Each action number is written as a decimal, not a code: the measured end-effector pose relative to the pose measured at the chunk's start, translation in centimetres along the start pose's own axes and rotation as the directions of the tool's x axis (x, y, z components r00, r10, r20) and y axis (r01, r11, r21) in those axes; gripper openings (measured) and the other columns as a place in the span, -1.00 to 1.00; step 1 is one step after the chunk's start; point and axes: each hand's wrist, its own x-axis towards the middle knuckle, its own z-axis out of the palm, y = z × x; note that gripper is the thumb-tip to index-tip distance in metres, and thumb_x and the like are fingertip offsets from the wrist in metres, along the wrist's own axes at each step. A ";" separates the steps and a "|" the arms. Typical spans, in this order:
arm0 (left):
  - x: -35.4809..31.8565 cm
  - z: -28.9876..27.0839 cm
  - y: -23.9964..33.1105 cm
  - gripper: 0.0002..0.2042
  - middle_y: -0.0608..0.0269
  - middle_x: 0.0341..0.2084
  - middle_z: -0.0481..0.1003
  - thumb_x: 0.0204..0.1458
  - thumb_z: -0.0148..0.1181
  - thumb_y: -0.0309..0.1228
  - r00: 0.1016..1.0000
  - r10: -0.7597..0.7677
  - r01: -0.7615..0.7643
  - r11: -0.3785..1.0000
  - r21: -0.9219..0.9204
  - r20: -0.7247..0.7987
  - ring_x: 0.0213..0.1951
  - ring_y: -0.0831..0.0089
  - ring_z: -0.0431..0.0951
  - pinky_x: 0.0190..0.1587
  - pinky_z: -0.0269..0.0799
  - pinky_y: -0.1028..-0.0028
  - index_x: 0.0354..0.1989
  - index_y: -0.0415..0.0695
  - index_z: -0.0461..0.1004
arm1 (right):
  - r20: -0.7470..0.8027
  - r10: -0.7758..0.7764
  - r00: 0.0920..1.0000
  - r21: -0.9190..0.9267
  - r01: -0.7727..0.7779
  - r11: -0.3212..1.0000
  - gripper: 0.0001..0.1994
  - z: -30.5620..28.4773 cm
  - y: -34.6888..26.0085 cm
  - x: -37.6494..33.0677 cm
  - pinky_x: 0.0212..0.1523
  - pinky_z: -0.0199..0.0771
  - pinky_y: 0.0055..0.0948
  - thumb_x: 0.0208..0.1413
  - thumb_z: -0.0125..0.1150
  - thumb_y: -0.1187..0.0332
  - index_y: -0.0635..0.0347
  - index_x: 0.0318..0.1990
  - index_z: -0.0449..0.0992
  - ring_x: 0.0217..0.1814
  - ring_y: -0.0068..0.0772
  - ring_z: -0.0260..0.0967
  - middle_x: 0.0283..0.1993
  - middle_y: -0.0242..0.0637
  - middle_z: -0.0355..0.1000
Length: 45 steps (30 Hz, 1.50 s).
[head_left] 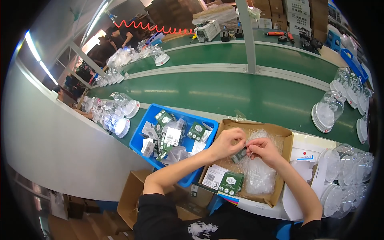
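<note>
My left hand (229, 143) and my right hand (264, 151) meet over a shallow cardboard tray (287, 154). Both have their fingers closed in a pinch. A small dark green tag (240, 155) hangs between them, its edge at my right fingertips. What my left fingertips pinch is too fine to make out. Beneath my right hand lies a bundle of thin clear plastic strands (259, 176), with loose strands above it. A stack of green cards (231, 182) and white barcoded cards (213, 177) fills the tray's near left corner.
Left of the tray, a blue bin (141, 138) holds many green and white tags. Clear domes on white bases (327, 112) stand at the right, with more domes (127, 105) at the left along the green conveyor belt (224, 90). An open carton (130, 196) sits below.
</note>
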 end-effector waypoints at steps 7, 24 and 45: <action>-0.1 0.0 0.9 -0.92 0.24 -0.43 0.45 -0.01 0.15 -0.53 1.000 -0.011 0.010 0.998 -0.054 -0.007 -0.49 0.59 0.43 -0.44 0.36 0.57 -0.40 -0.30 0.45 | -0.007 0.032 0.999 0.073 -0.031 0.997 -0.82 0.3 -0.2 0.0 -0.34 0.50 -0.55 0.22 0.10 0.39 0.29 -0.12 0.51 -0.31 -0.51 0.47 -0.29 -0.29 0.51; -0.5 1.2 -0.4 -0.90 0.34 -0.47 0.41 0.23 -0.03 -0.43 0.934 -0.338 0.350 0.800 -0.488 0.116 -0.42 0.64 0.44 -0.35 0.39 0.61 -0.29 -0.20 0.30 | -0.089 0.017 0.996 0.064 -0.011 0.998 -0.78 -0.1 -0.1 0.0 -0.31 0.47 -0.60 0.23 0.06 0.40 0.23 -0.02 0.49 -0.30 -0.60 0.43 -0.31 -0.38 0.48; -0.4 1.0 0.5 -0.85 0.35 -0.43 0.48 0.17 0.06 -0.48 0.950 -0.291 0.310 0.824 -0.474 0.115 -0.39 0.67 0.47 -0.30 0.42 0.61 -0.15 -0.27 0.43 | -0.146 -0.038 0.988 0.240 0.073 0.968 -0.80 -0.4 -0.3 0.1 -0.21 0.55 -0.51 0.21 0.08 0.46 0.30 -0.03 0.43 -0.21 -0.48 0.49 -0.18 -0.22 0.52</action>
